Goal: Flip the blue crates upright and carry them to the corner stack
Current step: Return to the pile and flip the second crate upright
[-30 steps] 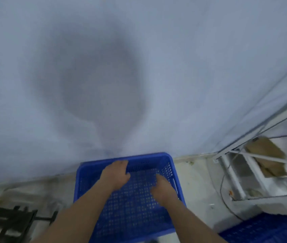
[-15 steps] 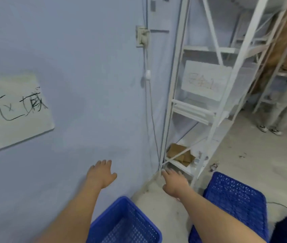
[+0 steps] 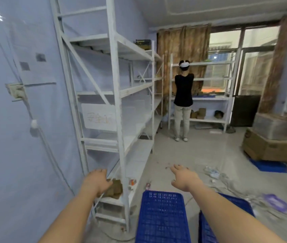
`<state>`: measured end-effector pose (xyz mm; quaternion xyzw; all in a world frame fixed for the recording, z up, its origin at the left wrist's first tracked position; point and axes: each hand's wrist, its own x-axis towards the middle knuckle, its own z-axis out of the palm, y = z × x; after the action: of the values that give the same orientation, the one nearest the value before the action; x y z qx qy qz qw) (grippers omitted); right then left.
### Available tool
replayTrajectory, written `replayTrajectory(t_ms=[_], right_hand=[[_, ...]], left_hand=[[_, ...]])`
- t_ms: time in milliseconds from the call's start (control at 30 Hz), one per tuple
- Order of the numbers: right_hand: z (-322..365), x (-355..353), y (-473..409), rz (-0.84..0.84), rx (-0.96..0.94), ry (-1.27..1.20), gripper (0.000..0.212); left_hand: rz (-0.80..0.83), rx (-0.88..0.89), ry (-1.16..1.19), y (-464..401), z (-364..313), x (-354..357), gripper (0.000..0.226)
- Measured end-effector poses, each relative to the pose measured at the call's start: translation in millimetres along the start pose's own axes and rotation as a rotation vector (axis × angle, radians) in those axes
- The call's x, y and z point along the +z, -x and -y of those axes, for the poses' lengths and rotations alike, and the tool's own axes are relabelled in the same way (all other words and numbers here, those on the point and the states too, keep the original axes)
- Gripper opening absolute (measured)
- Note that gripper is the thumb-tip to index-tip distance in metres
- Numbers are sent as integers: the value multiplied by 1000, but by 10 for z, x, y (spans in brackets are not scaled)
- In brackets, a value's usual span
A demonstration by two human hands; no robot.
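Head cam: both hands are out front, empty, fingers spread, left hand (image 3: 96, 180) by the white metal shelving rack (image 3: 120, 109), right hand (image 3: 184, 177) above two upside-down blue perforated plastic crates (image 3: 162, 218) sitting side by side on the concrete floor (image 3: 209, 155).

Counts across the storeroom

Two blue crates (image 3: 162, 216) at 6 o'clock, two bare hands (image 3: 97, 181), two white shelving racks (image 3: 116, 95), one standing person (image 3: 183, 95) at 12 o'clock.
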<state>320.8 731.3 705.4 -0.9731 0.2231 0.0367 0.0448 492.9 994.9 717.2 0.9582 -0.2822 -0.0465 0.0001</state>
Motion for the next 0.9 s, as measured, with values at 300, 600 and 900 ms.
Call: replayTrajectory(t_ms=[300,600,900], right_hand=[[-2286,-33,883,26,271,-33,67],[-3674,221,1174,55,507,-164,67],[-4582,456,629,109,574,-146,61]], left_hand=[[36,359,-12,-75,-3061,238,68],[178,459,39,-361,-4600,545,72],[194,549,-16,-1447,-5557,746,72]])
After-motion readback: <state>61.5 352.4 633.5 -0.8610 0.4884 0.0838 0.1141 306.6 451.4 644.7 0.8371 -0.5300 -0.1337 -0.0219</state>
